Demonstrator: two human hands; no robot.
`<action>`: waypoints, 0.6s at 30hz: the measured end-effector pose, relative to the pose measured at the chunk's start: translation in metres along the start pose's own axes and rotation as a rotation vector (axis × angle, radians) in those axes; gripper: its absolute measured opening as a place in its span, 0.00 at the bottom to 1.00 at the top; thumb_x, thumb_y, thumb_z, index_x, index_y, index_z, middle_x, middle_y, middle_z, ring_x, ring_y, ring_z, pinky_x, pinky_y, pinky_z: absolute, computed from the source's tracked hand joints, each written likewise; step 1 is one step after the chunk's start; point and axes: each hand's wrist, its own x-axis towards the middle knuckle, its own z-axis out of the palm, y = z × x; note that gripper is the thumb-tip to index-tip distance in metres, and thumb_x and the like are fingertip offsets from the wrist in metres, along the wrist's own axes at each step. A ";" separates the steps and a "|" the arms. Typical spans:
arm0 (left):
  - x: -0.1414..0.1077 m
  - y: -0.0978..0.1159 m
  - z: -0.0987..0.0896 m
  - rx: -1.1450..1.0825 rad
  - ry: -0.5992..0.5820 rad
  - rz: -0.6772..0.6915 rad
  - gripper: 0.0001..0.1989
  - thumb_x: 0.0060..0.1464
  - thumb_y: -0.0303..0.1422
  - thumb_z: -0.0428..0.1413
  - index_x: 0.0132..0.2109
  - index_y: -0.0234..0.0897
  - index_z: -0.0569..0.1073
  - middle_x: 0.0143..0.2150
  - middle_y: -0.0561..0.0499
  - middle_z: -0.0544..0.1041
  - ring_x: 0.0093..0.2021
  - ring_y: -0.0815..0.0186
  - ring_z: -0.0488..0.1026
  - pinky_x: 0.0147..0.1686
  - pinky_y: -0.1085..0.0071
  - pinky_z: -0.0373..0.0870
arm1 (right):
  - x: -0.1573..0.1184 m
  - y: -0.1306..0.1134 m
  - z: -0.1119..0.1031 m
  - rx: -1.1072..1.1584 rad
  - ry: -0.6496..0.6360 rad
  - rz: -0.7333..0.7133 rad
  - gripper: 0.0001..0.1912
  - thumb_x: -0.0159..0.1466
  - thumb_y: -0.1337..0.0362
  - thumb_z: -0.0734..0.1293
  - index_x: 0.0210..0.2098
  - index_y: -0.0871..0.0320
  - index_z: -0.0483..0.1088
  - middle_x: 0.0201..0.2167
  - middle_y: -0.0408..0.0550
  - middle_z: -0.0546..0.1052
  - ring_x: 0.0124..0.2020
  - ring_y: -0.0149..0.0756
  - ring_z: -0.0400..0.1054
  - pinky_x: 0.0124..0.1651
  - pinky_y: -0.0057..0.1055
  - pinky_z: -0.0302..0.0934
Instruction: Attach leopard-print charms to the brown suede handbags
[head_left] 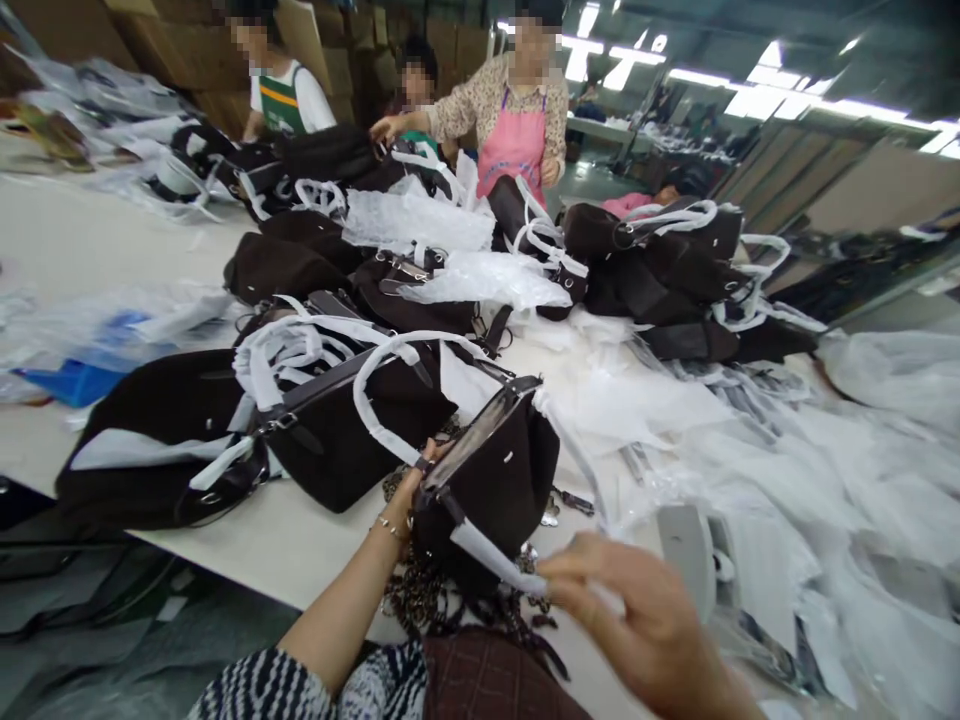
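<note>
A dark brown handbag (499, 480) stands tilted in front of me, its top showing a pale lining. My left hand (412, 492) grips it at the left end of the top edge, with some fingers hidden behind the bag. Between the thumb and fingers of my right hand (637, 610) is the bag's near handle (491, 553), wrapped in white material. The other wrapped handle (386, 420) arches up behind the opening. Beneath the bag lies a heap of metal chains (412, 600), partly covered by it.
More dark handbags (360, 420) with wrapped handles lie to the left and across the table (247, 555). Clear plastic bags (750, 480) cover the right side. A blue object (75, 380) lies at left. Across the table, a person in a pink apron (514, 150) reaches over the bags.
</note>
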 end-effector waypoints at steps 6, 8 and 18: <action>-0.051 -0.007 -0.053 -0.094 0.268 -0.004 0.10 0.52 0.28 0.59 0.44 0.35 0.76 0.38 0.49 0.81 0.34 0.68 0.77 0.33 0.75 0.73 | -0.033 0.135 0.002 -0.240 0.198 0.662 0.31 0.56 0.54 0.71 0.56 0.59 0.65 0.57 0.59 0.70 0.59 0.52 0.62 0.59 0.49 0.59; -0.075 -0.003 -0.057 -0.083 0.261 0.034 0.19 0.52 0.28 0.60 0.52 0.41 0.73 0.50 0.49 0.78 0.43 0.67 0.77 0.40 0.74 0.73 | -0.045 0.168 0.026 -0.032 0.188 0.949 0.41 0.53 0.51 0.72 0.61 0.63 0.58 0.58 0.66 0.67 0.57 0.54 0.66 0.55 0.49 0.63; -0.065 -0.007 -0.028 -0.009 0.392 0.059 0.34 0.45 0.32 0.65 0.60 0.47 0.64 0.57 0.47 0.73 0.50 0.60 0.73 0.41 0.70 0.72 | 0.015 0.166 0.069 0.409 -0.178 1.106 0.17 0.61 0.52 0.66 0.39 0.61 0.69 0.33 0.55 0.79 0.29 0.37 0.75 0.32 0.34 0.70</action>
